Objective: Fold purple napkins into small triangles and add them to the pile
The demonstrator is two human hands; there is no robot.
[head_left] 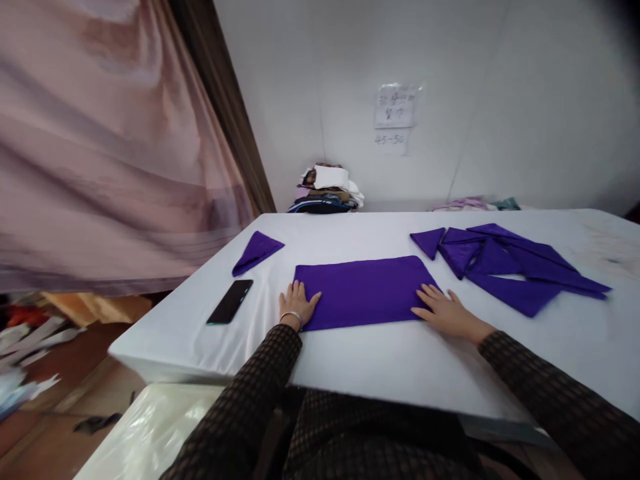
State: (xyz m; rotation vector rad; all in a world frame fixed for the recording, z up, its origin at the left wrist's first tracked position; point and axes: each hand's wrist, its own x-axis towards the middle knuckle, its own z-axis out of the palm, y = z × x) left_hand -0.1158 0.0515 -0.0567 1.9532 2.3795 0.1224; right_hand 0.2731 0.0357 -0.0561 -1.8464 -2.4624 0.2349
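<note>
A purple cloth napkin [367, 292], folded to a flat rectangle, lies on the white table in front of me. My left hand [297, 305] rests on its left end, fingers stretched out and apart, a bracelet at the wrist. On the right end, my right hand [447, 313] lies flat with its fingertips on the cloth and its fingers spread. Neither hand grips anything. Left of the cloth is a small folded purple triangle [256, 253]. Several more purple folded pieces [520, 263] overlap in a loose group to the right.
A dark phone [231, 302] lies at the left of the white table [380, 373]. Behind the table stands a pile of folded cloths [327, 190]. Paper signs [394, 117] hang on the wall. A pink curtain [110, 147] drapes at the left, beside a plastic-covered surface [155, 427].
</note>
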